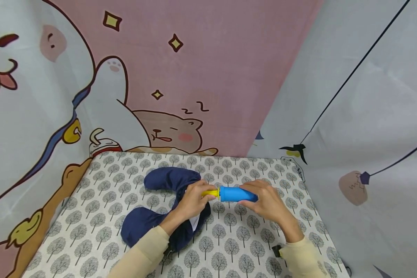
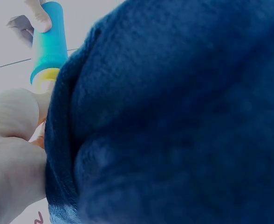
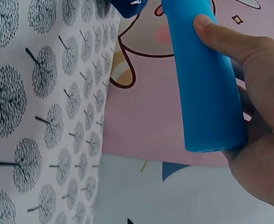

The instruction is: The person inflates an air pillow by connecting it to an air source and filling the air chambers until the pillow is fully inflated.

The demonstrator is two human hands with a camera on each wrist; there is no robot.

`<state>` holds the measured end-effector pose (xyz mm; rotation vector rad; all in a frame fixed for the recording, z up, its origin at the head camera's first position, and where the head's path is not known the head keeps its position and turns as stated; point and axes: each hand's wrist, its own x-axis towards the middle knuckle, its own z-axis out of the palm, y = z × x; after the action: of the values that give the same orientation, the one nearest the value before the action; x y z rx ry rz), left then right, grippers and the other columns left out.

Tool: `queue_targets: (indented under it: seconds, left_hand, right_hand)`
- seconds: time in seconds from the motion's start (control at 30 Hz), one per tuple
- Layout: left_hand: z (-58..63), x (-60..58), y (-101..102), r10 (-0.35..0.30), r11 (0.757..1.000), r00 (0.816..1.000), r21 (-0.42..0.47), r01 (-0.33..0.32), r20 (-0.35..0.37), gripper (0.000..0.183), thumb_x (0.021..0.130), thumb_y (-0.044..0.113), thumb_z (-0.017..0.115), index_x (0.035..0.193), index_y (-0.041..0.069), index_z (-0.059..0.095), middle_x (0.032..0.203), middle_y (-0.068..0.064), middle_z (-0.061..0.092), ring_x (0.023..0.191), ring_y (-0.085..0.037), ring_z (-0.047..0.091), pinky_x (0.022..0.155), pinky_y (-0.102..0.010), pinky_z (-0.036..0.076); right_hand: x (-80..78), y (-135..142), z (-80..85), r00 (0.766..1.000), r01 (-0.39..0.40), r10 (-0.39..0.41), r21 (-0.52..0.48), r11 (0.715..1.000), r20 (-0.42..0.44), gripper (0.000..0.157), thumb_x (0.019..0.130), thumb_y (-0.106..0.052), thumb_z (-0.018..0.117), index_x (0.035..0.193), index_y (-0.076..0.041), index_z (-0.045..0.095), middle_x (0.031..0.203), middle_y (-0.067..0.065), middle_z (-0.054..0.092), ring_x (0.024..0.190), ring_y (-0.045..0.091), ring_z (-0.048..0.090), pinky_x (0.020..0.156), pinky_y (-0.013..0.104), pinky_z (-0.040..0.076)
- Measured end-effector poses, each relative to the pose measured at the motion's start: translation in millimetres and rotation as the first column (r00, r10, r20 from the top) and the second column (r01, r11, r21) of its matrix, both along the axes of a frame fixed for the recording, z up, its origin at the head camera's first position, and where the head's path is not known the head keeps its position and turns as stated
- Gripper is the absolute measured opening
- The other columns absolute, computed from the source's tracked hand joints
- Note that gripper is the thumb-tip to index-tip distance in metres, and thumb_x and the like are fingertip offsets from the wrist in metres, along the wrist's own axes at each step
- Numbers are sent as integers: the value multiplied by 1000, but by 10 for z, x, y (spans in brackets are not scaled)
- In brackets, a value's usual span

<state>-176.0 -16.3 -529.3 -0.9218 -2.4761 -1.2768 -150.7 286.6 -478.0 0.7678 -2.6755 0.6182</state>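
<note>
Between my two hands is a blue hand pump [image 1: 230, 194] with a yellow end, level above the table. My right hand [image 1: 266, 200] grips its blue barrel, the thumb lying along the side in the right wrist view. The yellow end [image 1: 210, 192] is pinched between the thumb and fingers of my left hand [image 1: 192, 200]. Under the left hand and forearm lies a navy U-shaped neck pillow [image 1: 140, 223], its curved middle partly hidden. In the left wrist view, navy plush fabric [image 2: 174, 116] fills most of the picture and covers part of the left hand.
A tree-print cloth [image 1: 229, 251] covers the table. Cartoon-print curtains [image 1: 229, 77] hang behind it and along both sides. Near the right sleeve is a small black object [image 1: 277, 251], partly hidden by the cuff.
</note>
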Motion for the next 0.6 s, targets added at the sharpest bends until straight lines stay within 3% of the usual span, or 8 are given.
queue_targets:
  seconds: [0.27,0.6]
  left_hand:
    - [83,20,-15,25,998,997,-57,-21,79,29,102,13,83,131,10,84,114,-7,78,98,-19,71,87,-29,59]
    - [86,10,-40,21,998,1000,-60,-19,19,28,102,12,83,130,7,84,113,-8,80,98,-22,73,86,-32,61]
  right_hand:
    - [44,354,62,1000,-7,7,-20,1000,15,52,81,-19,104,128,-9,85,128,13,84,121,41,79,101,63,64]
    - [113,851,144,998,52,-52,-10,999,30,54,79,-18,105,129,-15,85,129,12,84,118,40,79,98,65,60]
